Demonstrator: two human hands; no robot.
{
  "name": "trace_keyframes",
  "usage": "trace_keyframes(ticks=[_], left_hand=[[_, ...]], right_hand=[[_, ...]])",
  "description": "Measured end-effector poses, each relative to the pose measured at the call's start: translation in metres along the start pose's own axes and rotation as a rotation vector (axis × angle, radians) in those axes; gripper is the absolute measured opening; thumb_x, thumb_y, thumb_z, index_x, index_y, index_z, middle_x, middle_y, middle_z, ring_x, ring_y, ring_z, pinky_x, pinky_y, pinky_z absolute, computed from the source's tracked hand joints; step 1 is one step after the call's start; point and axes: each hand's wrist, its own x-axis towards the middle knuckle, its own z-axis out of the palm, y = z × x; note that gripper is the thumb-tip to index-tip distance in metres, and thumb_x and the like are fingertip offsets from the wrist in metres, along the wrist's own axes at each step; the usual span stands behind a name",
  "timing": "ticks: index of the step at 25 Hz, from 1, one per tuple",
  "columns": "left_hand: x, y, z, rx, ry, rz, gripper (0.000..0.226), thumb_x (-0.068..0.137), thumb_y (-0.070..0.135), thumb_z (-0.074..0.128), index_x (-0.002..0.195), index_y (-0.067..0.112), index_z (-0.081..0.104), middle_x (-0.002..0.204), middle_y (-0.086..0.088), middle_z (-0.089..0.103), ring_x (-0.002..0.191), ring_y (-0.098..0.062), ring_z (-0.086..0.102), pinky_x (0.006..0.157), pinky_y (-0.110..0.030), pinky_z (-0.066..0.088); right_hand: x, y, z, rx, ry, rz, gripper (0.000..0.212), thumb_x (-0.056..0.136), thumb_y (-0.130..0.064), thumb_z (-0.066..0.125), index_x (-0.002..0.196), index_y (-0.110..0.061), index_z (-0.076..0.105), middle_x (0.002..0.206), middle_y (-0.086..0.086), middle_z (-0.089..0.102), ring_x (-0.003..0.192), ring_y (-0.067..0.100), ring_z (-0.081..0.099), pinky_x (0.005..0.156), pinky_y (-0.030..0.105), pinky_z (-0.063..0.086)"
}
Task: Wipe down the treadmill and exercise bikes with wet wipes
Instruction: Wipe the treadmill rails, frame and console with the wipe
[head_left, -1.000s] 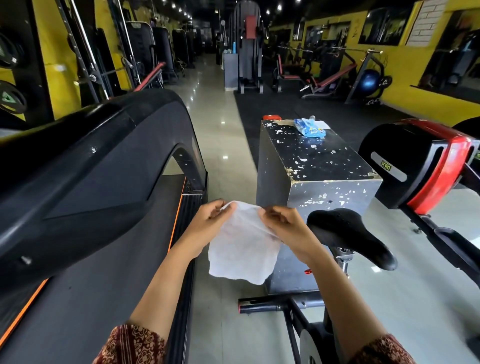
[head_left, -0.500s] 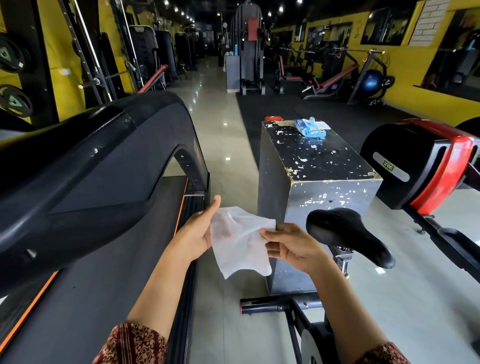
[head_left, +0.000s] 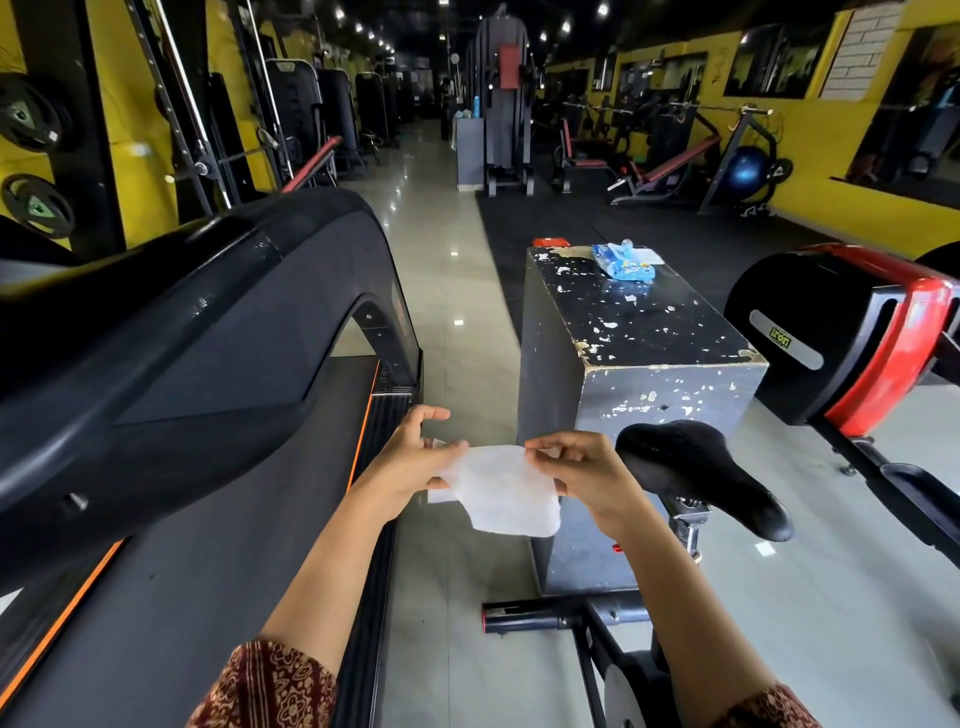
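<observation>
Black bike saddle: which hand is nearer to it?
Right. The right hand pinches the wet wipe just left of the black bike saddle; the left hand holds the wipe's far side, by the treadmill.

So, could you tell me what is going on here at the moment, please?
A person stands between a treadmill and an exercise bike, whose saddle is beside the right hand. Both hands hold a white wet wipe in the air, the left hand pinching one edge and the right hand the other. The wipe touches neither machine, so wiping has not begun. A blue pack of wipes lies on the scuffed black box ahead.
</observation>
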Motion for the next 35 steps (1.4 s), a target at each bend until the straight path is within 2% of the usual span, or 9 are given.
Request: trace_keyframes(ticks=[4, 8, 12, 15, 21, 25, 30, 34, 35], left_hand=[[-0.004, -0.002, -0.003, 0.204, -0.088, 0.049, 0.080, 0.072, -0.004, 0.077, 0.132, 0.037, 0.043, 0.107, -0.013, 0.059, 0.092, -0.017, 0.056, 0.079, -0.023, 0.048], [0.000, -0.003, -0.009, 0.230, -0.066, 0.045, 0.054, 0.080, 0.004, 0.074, 0.123, 0.029, 0.053, 0.091, -0.010, 0.061, 0.085, -0.016, 0.056, 0.073, -0.026, 0.049], [0.002, -0.005, -0.014, 0.050, 0.023, 0.049, 0.045, 0.080, 0.000, 0.073, 0.115, 0.021, 0.055, 0.080, -0.011, 0.059, 0.079, -0.020, 0.061, 0.082, -0.040, 0.056], [0.001, -0.004, -0.015, 0.048, 0.094, 0.093, 0.039, 0.079, -0.003, 0.073, 0.110, 0.017, 0.060, 0.077, -0.010, 0.060, 0.074, -0.016, 0.060, 0.067, -0.027, 0.054], [0.003, -0.008, -0.013, 0.188, 0.136, 0.188, 0.028, 0.080, 0.000, 0.073, 0.099, 0.021, 0.072, 0.081, -0.001, 0.062, 0.080, -0.012, 0.058, 0.080, -0.023, 0.048], [0.001, -0.009, -0.012, 0.115, 0.152, 0.223, 0.029, 0.082, -0.003, 0.070, 0.096, 0.022, 0.074, 0.095, -0.001, 0.070, 0.091, -0.010, 0.063, 0.081, -0.011, 0.046], [-0.009, -0.007, -0.006, -0.132, 0.260, 0.266, 0.027, 0.072, -0.004, 0.078, 0.090, 0.017, 0.074, 0.082, 0.000, 0.069, 0.074, -0.005, 0.063, 0.068, -0.006, 0.048], [-0.007, -0.008, -0.002, -0.027, 0.324, 0.392, 0.021, 0.073, -0.006, 0.076, 0.090, 0.008, 0.074, 0.076, 0.005, 0.068, 0.062, 0.005, 0.061, 0.065, -0.006, 0.046], [-0.006, -0.008, -0.001, 0.040, 0.337, 0.424, 0.019, 0.075, -0.005, 0.075, 0.090, 0.007, 0.074, 0.075, 0.007, 0.067, 0.062, 0.006, 0.059, 0.065, -0.005, 0.045]], right_hand=[[0.001, -0.001, 0.001, -0.045, 0.045, -0.084, 0.017, 0.079, -0.002, 0.074, 0.091, -0.013, 0.071, 0.080, 0.006, 0.065, 0.078, 0.018, 0.058, 0.074, 0.029, 0.046], [0.000, -0.002, 0.001, -0.082, 0.070, -0.152, 0.017, 0.079, -0.001, 0.074, 0.086, -0.016, 0.072, 0.081, -0.002, 0.069, 0.075, 0.015, 0.058, 0.072, 0.022, 0.046], [0.001, 0.002, 0.002, -0.123, 0.127, -0.160, 0.022, 0.077, 0.002, 0.074, 0.086, -0.018, 0.071, 0.085, 0.003, 0.068, 0.072, 0.014, 0.059, 0.066, 0.016, 0.046], [0.002, 0.004, 0.002, -0.210, 0.118, -0.153, 0.028, 0.071, -0.006, 0.082, 0.096, -0.013, 0.073, 0.087, 0.001, 0.067, 0.072, 0.015, 0.056, 0.069, 0.021, 0.046], [0.002, 0.003, 0.004, -0.367, 0.163, -0.188, 0.035, 0.070, -0.009, 0.082, 0.104, -0.010, 0.072, 0.095, 0.001, 0.065, 0.069, 0.003, 0.051, 0.053, 0.005, 0.039], [0.003, 0.005, 0.002, -0.330, 0.203, -0.171, 0.031, 0.074, -0.011, 0.081, 0.103, -0.011, 0.073, 0.089, 0.001, 0.068, 0.073, 0.015, 0.059, 0.062, 0.007, 0.041], [0.004, 0.002, -0.003, -0.348, 0.180, -0.173, 0.024, 0.075, -0.010, 0.079, 0.099, -0.010, 0.074, 0.086, 0.002, 0.069, 0.077, 0.018, 0.061, 0.065, 0.013, 0.043], [0.005, -0.003, -0.003, -0.403, 0.169, -0.172, 0.003, 0.081, -0.013, 0.075, 0.081, -0.014, 0.072, 0.067, -0.011, 0.056, 0.064, 0.004, 0.048, 0.056, 0.009, 0.034], [0.005, -0.004, -0.004, -0.409, 0.167, -0.168, 0.010, 0.082, -0.015, 0.074, 0.073, -0.017, 0.068, 0.064, -0.012, 0.054, 0.064, 0.005, 0.046, 0.056, 0.012, 0.033]])
